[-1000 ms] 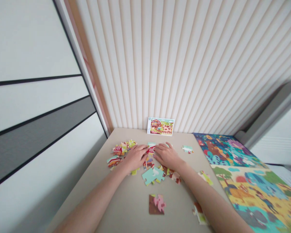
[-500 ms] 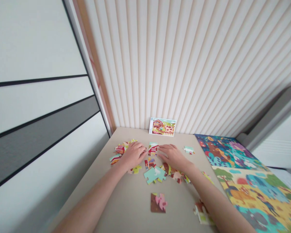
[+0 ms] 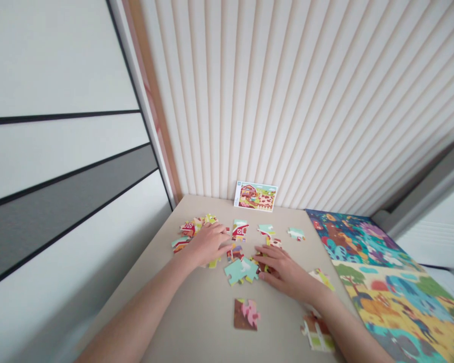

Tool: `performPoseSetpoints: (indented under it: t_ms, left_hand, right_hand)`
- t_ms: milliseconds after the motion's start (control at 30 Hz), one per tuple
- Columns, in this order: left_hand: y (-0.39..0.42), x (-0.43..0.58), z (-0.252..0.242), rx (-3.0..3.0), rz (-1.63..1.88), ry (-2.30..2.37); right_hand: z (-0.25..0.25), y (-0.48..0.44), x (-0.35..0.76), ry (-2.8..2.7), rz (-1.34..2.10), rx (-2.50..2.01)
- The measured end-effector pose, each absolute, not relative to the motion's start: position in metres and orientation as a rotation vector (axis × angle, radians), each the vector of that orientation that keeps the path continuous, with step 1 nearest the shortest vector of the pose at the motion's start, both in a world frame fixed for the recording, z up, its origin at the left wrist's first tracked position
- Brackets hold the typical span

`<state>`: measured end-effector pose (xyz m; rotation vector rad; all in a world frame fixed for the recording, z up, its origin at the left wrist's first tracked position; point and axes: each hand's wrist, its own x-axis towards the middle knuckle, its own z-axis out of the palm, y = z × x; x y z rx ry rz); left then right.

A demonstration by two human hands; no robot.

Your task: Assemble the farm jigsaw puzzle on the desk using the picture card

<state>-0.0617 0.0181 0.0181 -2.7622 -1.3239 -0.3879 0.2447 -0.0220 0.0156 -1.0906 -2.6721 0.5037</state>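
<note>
Moved: the right hand (image 3: 283,273) is drawing nearer and to the right, uncovering a cow-patterned jigsaw piece (image 3: 268,234) that it was covering a moment ago; the left hand (image 3: 208,245) is staying at about the same spot, and the view is tilting slightly.
Right grip: the fingers are spreading wide and lying flat, their tips pressing on or just beside small jigsaw pieces (image 3: 263,265); no piece is clearly lifted or pinched.
Left grip: the fingers are half-curled and pointing right, resting on the tabletop; I cannot tell whether a piece is tucked beneath them.
Left pile: a heap of red, yellow and striped jigsaw pieces (image 3: 192,229) is lying just beyond and left of the left hand.
Centre: a red barn piece (image 3: 239,231) is lying far of the fingers, and joined teal pieces (image 3: 240,269) are lying between the two hands.
Scattered: a pale teal piece (image 3: 296,233) is sitting far right, a brown and pink piece (image 3: 245,313) is lying near the person, and a broken cluster (image 3: 317,333) is lying near right.
Surroundings: a farm picture card (image 3: 255,196) is leaning against the ribbed wall panel (image 3: 287,101) behind the beige table (image 3: 196,307), and a large colourful animal puzzle (image 3: 386,282) is lying to the right.
</note>
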Motion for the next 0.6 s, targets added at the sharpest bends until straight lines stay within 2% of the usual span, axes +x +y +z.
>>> performPoseSetpoints:
  t_ms: [600]
  left_hand:
    - [0.012, -0.055, 0.016, -2.947, -0.360, -1.171]
  right_hand:
    - [0.034, -0.049, 0.217, -2.745, 0.427, -0.769]
